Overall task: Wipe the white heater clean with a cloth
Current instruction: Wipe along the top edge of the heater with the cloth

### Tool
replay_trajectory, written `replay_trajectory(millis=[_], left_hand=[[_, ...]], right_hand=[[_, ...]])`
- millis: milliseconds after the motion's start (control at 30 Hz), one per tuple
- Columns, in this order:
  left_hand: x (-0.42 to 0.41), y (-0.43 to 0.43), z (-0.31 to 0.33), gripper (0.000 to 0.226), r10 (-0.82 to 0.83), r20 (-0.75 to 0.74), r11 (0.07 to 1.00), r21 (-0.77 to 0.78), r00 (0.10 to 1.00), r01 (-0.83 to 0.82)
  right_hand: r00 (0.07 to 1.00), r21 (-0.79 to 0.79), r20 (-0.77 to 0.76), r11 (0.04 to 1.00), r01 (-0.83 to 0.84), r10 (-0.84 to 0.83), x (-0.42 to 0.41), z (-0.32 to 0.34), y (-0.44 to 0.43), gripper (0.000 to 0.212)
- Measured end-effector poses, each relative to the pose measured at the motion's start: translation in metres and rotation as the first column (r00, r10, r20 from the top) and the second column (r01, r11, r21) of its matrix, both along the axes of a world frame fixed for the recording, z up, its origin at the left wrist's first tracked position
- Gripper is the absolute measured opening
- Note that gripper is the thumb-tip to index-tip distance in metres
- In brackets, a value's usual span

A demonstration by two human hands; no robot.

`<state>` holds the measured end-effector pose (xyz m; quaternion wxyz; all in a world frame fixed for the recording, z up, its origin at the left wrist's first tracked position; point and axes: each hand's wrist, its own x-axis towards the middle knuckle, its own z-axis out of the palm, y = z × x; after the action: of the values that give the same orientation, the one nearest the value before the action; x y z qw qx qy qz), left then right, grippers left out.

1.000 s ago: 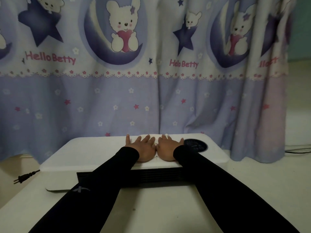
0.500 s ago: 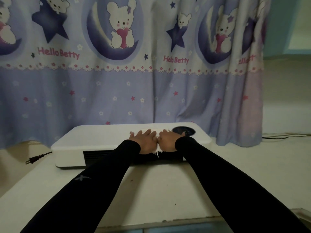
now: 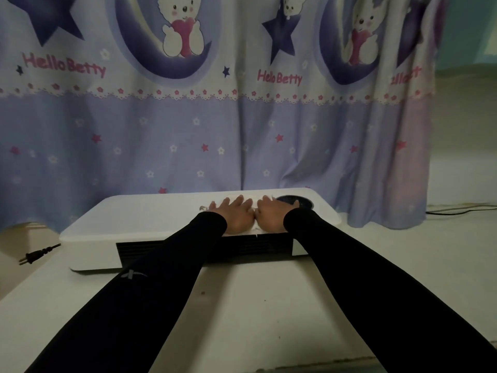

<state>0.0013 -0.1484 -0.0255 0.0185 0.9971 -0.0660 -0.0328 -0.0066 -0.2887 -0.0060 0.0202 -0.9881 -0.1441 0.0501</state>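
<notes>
The dim light makes the cloth [image 3: 230,197] hard to tell from the heater [image 3: 150,219]: only a pale edge shows past the fingertips, the rest hidden under both hands. The right hand [image 3: 271,216] covers part of a dark round panel [image 3: 305,204], and black sleeves [image 3: 166,265] cross the front grille. The left hand [image 3: 236,215] lies just beside the right, thumbs touching. Each grip is open, fingers straight, palms pressed flat on the heater's top. The heater lies on the surface [image 3: 255,305], far side against the curtain [image 3: 188,135].

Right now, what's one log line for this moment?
task: wipe heater | left hand: flat on cloth | right hand: flat on cloth | cloth: on heater top | plug: lying loose
</notes>
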Motion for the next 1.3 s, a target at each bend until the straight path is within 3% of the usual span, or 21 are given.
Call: replay_trajectory(millis=[567,967,1300], left_hand=[[0.079,-0.017,-0.003,0.062,0.0,0.027,1.0,0.01,1.0,-0.001],[0.038,-0.026,0.003,0.06,0.001,-0.014,1.0,0.011,1.0,-0.001],[-0.013,-0.04,0.005,0.063,-0.009,-0.045,0.999,0.04,0.999,0.011]], right_hand=[[0.996,0.048,0.071,0.998,0.044,-0.047,0.082,-0.011,-0.017,0.057],[0.999,-0.039,0.024,0.998,0.038,-0.038,0.038,0.0,-0.022,0.058],[1.0,-0.005,0.022,1.0,0.018,-0.018,-0.013,0.001,-0.038,0.045]])
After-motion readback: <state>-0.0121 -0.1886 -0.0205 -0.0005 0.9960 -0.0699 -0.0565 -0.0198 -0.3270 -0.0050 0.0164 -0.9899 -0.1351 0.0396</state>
